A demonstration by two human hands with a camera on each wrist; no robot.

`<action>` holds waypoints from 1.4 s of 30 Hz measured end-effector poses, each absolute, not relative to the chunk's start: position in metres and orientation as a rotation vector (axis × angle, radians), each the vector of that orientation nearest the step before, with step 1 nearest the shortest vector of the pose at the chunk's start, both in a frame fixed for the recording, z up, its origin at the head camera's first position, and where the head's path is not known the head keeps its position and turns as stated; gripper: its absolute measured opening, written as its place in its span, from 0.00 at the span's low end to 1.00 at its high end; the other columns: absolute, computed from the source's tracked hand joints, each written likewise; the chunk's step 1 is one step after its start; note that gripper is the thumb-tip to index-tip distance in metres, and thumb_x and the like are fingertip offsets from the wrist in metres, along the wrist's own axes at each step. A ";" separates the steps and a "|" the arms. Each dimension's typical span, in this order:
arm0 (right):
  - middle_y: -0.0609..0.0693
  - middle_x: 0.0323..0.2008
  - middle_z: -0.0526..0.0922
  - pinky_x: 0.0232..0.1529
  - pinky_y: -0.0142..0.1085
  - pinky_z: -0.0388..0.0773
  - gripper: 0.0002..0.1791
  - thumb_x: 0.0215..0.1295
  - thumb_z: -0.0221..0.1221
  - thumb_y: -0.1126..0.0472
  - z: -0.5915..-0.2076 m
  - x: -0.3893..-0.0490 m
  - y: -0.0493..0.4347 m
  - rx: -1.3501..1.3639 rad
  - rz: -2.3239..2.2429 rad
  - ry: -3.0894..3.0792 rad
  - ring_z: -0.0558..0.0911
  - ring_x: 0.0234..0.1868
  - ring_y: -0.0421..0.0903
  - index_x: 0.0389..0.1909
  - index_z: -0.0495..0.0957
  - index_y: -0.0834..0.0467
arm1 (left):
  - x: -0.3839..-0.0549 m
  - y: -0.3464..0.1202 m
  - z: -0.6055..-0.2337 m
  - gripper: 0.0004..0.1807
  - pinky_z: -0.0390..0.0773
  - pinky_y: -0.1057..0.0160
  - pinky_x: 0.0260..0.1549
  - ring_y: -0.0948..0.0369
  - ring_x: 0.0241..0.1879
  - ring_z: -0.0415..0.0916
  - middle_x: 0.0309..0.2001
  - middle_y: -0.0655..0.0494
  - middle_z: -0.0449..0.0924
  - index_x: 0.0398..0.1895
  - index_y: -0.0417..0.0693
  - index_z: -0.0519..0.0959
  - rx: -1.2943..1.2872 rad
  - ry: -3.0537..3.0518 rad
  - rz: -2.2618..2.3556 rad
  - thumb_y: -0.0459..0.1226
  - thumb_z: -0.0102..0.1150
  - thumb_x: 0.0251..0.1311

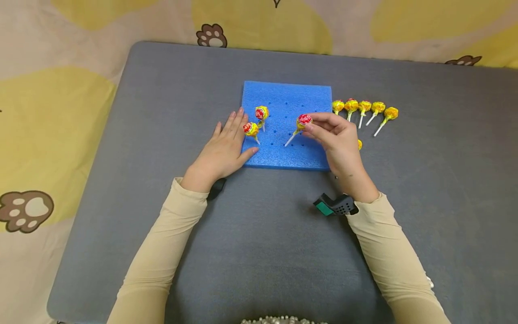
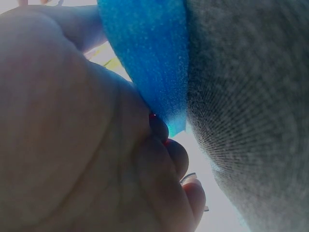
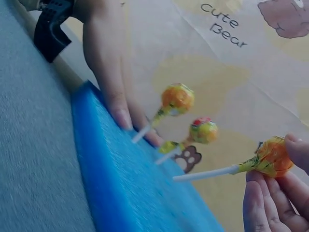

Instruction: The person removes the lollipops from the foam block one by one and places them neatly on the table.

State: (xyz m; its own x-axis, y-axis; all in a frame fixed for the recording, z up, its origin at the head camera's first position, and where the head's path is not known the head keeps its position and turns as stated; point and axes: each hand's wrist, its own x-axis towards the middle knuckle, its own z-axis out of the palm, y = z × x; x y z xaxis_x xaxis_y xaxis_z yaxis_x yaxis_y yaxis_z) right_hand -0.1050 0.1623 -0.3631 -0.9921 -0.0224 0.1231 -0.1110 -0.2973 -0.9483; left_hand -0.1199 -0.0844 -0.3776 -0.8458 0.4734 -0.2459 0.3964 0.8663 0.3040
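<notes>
A blue foam board point(image 1: 279, 158) with small holes lies flat on the table. My left hand point(image 1: 225, 147) presses along its left edge, fingers straight and thumb over the near corner. Two wrapped lollipops stand tilted in the board beside that thumb, a nearer lollipop point(image 1: 251, 129) and a farther lollipop point(image 1: 262, 113). Between thumb and fingers, my right hand point(image 1: 339, 140) pinches a third lollipop point(image 3: 274, 157) by its wrapped head. Its white stick slants down to the board; whether the tip is inside a hole I cannot tell.
Right of the board, several lollipops point(image 1: 378, 108) lie in a row on the grey table point(image 1: 429, 180). Another lollipop point(image 1: 359, 144) is mostly hidden behind my right hand. A patterned cloth point(image 1: 259, 27) borders the table's far and left sides.
</notes>
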 end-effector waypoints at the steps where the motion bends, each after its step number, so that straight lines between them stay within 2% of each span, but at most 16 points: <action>1: 0.53 0.33 0.85 0.39 0.37 0.81 0.13 0.58 0.57 0.79 -0.362 -0.104 0.165 0.172 2.473 -1.827 0.84 0.34 0.45 0.36 0.84 0.61 | -0.120 -0.085 -0.378 0.43 0.31 0.50 0.68 0.56 0.72 0.20 0.74 0.50 0.22 0.74 0.41 0.34 0.656 2.724 0.348 0.57 0.37 0.69; 4: 0.53 0.33 0.85 0.39 0.36 0.81 0.13 0.59 0.55 0.80 -0.360 -0.102 0.175 0.162 2.466 -1.795 0.83 0.34 0.45 0.36 0.84 0.62 | -0.120 -0.085 -0.378 0.43 0.31 0.50 0.68 0.56 0.72 0.20 0.74 0.50 0.22 0.74 0.41 0.34 0.665 2.723 0.350 0.57 0.36 0.69; 13: 0.56 0.31 0.83 0.38 0.35 0.81 0.05 0.59 0.59 0.74 -0.359 -0.095 0.206 0.048 2.483 -1.603 0.83 0.29 0.48 0.34 0.83 0.68 | -0.121 -0.087 -0.376 0.43 0.31 0.50 0.68 0.57 0.72 0.19 0.74 0.51 0.21 0.74 0.40 0.35 0.685 2.713 0.356 0.57 0.37 0.69; 20: 0.57 0.28 0.81 0.34 0.34 0.81 0.03 0.59 0.60 0.75 -0.358 -0.095 0.222 0.014 2.480 -1.513 0.83 0.26 0.48 0.31 0.82 0.70 | -0.121 -0.091 -0.376 0.45 0.31 0.48 0.67 0.56 0.72 0.19 0.74 0.50 0.21 0.73 0.39 0.34 0.682 2.724 0.361 0.56 0.38 0.68; 36: 0.58 0.27 0.84 0.32 0.35 0.81 0.04 0.59 0.58 0.75 -0.347 -0.089 0.259 -0.129 2.590 -1.649 0.83 0.24 0.48 0.31 0.82 0.72 | -0.120 -0.098 -0.374 0.45 0.31 0.47 0.67 0.55 0.72 0.20 0.74 0.49 0.21 0.73 0.38 0.34 0.688 2.722 0.378 0.55 0.39 0.69; 42: 0.55 0.28 0.84 0.34 0.34 0.81 0.04 0.59 0.59 0.74 -0.347 -0.088 0.269 -0.194 2.591 -1.824 0.83 0.26 0.46 0.31 0.82 0.68 | -0.118 -0.106 -0.374 0.45 0.31 0.47 0.67 0.55 0.72 0.20 0.74 0.49 0.21 0.73 0.38 0.33 0.668 2.722 0.385 0.55 0.39 0.69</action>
